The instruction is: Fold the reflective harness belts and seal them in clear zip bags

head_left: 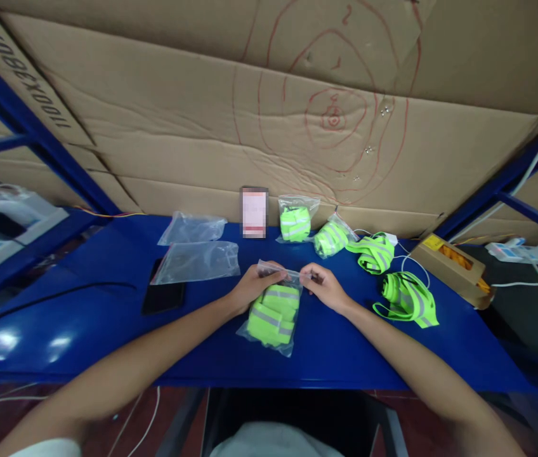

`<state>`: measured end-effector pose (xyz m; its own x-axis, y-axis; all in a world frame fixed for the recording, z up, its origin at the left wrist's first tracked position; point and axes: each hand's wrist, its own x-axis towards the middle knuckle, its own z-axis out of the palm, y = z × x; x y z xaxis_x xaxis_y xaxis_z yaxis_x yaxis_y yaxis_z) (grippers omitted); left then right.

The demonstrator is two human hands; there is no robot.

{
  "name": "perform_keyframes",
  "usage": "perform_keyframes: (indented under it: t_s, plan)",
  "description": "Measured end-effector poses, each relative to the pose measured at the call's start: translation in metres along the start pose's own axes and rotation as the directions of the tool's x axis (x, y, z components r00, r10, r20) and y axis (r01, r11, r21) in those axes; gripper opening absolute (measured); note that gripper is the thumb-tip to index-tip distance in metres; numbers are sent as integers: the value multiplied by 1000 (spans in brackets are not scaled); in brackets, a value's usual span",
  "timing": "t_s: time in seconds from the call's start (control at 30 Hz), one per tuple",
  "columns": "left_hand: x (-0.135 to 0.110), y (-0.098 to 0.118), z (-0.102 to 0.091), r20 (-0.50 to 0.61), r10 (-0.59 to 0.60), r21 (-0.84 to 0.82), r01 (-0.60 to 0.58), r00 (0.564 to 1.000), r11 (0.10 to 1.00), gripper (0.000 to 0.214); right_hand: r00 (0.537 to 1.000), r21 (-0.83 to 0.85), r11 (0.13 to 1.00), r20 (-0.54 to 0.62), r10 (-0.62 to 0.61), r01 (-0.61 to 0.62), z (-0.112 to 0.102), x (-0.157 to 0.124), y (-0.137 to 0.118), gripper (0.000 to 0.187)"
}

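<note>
A clear zip bag [292, 343] lies before me with a folded neon-green reflective strap [273, 314] inside, its grey bands showing through the plastic. My left hand [255, 285] grips the bag's top edge at the left, thumb lying across it. At the right end of that same edge, the fingers of my right hand [323, 287] are pinched on the plastic. Two bagged green straps, one upright [295, 223] and one tilted [330, 238], are at the back. Two unbagged straps, one coiled [373, 252] and one looser [412, 297], lie to the right.
Two flat clear bags, one farther [191, 228] and one nearer [197, 261], lie left; the nearer overlaps a black phone [164, 298]. A blurred-screen device [254, 212] leans on the cardboard wall [178, 152]. A cardboard box [450, 270] sits right on the blue table [107, 304].
</note>
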<state>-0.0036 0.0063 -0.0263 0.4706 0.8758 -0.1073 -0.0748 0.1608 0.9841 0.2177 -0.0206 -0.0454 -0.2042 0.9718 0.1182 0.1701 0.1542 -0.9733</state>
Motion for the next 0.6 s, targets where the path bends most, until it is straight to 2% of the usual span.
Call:
perform_keyframes:
  t_s: [0.13,0.4,0.6]
  plan:
    - [0,-1,1,19,-16,34,15,1000,999,33,999,-52,998,19,-32,32,1,-1,-1,39]
    - [0,-1,2,34,39,116,-43,999,992,33,995,-100,991,50,-86,91,2,-4,-5,35]
    - [0,-2,2,122,95,222,-120,988,968,33,992,-111,990,97,-82,92,5,-6,-6,36]
